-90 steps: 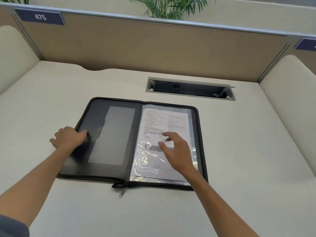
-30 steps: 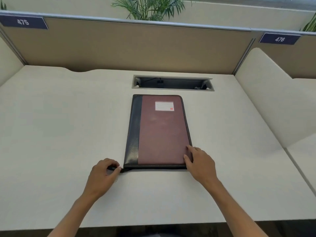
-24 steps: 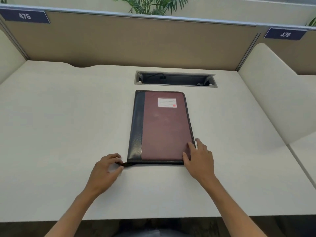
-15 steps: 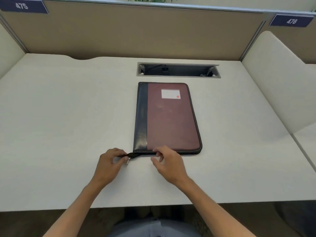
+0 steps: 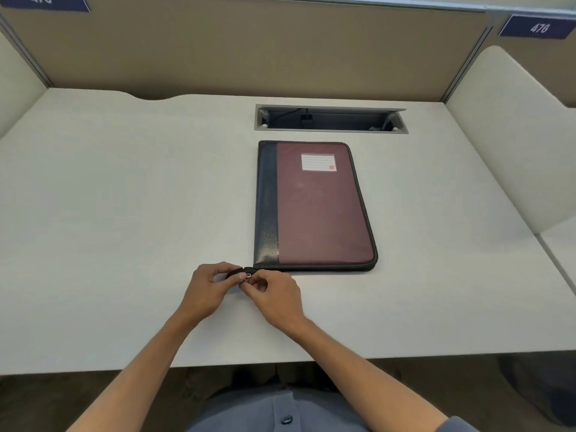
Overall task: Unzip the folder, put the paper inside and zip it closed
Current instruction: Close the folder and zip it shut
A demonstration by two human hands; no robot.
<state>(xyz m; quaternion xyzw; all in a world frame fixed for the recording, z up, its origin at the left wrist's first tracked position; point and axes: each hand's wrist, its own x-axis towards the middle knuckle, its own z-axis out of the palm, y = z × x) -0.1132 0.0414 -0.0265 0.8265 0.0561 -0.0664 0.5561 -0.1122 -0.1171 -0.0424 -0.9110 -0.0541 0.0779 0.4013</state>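
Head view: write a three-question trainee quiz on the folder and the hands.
1. True or false: the folder lies open on the desk.
2. Which hand pinches the zipper pull? A left hand; B right hand
3. Fill in: the zipper tail sticks out at the folder's near ____ corner.

Key: 1 false; 2 B; 3 left.

Folder (image 5: 324, 210), beyond the hands: maroon cover, black spine strip and black edging, pale stitching. White label (image 5: 318, 162) on it, ruled with dark lines, small red square. Desk (image 5: 124, 198): off-white. Partition (image 5: 249, 48) behind: tan. Number plates (image 5: 537, 27): navy, white digits.
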